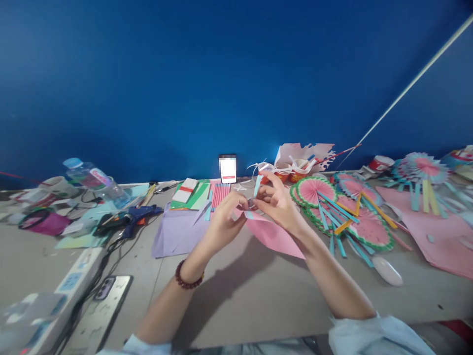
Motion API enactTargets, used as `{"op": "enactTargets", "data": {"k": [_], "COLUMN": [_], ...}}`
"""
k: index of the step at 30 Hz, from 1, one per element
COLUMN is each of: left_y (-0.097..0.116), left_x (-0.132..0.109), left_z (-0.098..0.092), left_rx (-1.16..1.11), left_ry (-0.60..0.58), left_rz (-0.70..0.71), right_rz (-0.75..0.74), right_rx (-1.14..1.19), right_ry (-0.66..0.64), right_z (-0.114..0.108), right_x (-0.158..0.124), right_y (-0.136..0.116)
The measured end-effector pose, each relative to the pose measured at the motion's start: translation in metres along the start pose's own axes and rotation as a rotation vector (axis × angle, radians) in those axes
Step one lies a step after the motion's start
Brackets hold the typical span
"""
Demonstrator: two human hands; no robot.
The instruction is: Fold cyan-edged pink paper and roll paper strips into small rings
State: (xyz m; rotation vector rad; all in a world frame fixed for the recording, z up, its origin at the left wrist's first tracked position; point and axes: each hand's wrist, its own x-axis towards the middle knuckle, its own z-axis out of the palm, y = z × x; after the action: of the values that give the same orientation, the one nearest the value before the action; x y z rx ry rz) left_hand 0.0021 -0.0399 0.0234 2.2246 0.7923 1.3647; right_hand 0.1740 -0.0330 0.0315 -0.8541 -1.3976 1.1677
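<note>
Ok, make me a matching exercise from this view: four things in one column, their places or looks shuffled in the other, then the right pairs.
Things
1. Pink sheet
2. Beaded bracelet
3. Lit phone
4. Plastic bottle

Places and looks
a. Upright in front of the blue wall
b. Transparent, with a light-blue cap
c. Just below the right hand in the view
d. Around the left wrist

Pairs: 1-c, 2-d, 3-a, 4-b
</note>
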Motion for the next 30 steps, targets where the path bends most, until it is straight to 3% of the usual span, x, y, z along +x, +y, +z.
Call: {"op": "enactTargets", "data": {"k": [17,22,30], "left_y": [-0.003,-0.004,-0.005], "left_x": [-0.001,-0.002,-0.006], "left_z": [-0.005,-0.005,-0.009], "left_rx": [-0.175,-0.178,-0.121], "left_ry": [-0.042,-0.018,-0.012], "left_rz": [-0.221,-0.217,-0.208], "right_rz": [0.04,0.039,-0.11], "right_rx": [-0.117,-0.132,0.014], "right_ry": [0.004,0.021,0.303], "right_z": [0.001,0.003,-0.001], "right_x": [-0.002,-0.002,-0.003], "right_y": [-0.004,-0.004,-0.008]}}
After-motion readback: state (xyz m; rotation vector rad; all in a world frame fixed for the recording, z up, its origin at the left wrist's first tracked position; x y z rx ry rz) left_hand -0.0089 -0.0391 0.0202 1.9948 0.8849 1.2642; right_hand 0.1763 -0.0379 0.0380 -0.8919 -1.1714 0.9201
